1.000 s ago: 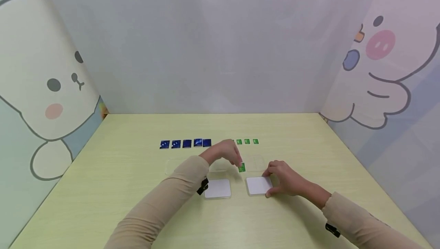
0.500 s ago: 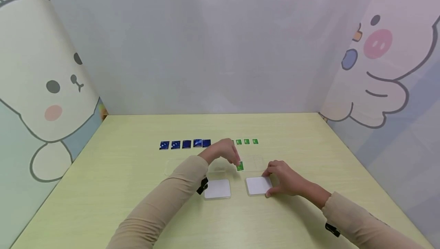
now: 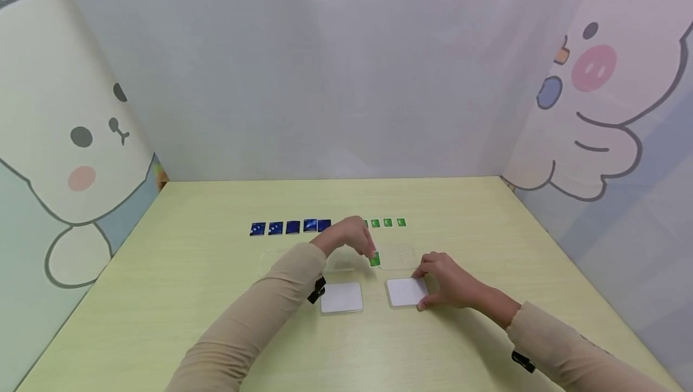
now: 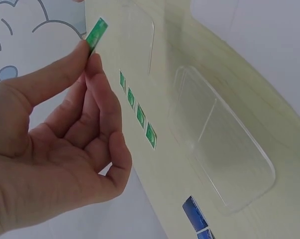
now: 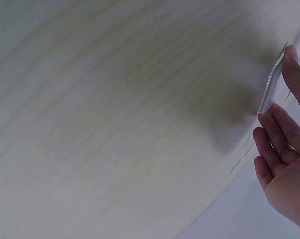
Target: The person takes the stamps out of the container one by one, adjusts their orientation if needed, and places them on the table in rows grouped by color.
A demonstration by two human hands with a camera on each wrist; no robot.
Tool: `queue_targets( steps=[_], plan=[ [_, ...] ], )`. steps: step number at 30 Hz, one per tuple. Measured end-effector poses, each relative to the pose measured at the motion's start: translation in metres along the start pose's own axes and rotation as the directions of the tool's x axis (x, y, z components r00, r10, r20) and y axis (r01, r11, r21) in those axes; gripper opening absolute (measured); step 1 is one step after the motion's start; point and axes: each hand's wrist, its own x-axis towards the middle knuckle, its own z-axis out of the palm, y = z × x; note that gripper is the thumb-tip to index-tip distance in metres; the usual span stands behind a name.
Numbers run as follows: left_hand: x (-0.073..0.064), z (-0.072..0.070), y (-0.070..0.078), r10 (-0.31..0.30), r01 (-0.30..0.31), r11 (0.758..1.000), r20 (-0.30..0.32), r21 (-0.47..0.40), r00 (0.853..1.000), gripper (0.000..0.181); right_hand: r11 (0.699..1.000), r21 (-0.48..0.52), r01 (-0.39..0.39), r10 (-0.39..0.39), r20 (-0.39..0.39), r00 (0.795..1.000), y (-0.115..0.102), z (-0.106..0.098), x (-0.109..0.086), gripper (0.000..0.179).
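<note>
A small green card [image 4: 97,34] is pinched between the thumb and index finger of my left hand [image 3: 354,234]. In the head view the card hangs over the table beyond the white stacks, beside a clear plastic lid [image 3: 397,257]. My right hand [image 3: 452,284] grips the right-hand clear case [image 3: 405,293], which holds a white card stack, with thumb and fingers on its edges. The right wrist view shows this case edge-on, the thumb and fingertips at its corners. To the left sits a second clear case with a white stack [image 3: 342,297].
Several blue cards [image 3: 293,227] lie in a row at the back left of the pale wood table [image 3: 460,211]. Several small green cards [image 3: 387,222] continue that row to the right, partly behind my left hand. Another clear lid [image 4: 229,144] lies near the left forearm.
My left hand has moved the green card slightly left and away from me. The right hand keeps its grip on the case in the same place.
</note>
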Motion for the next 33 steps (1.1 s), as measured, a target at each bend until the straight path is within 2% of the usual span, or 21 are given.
queue_targets(
  steps=[33],
  plan=[
    [0.008,-0.015,-0.009,-0.019,0.019,0.999,0.021,0.031,1.000,0.014,1.000,-0.023,0.000,0.000,0.010,1.000,0.001,0.000,0.002,0.053]
  ],
)
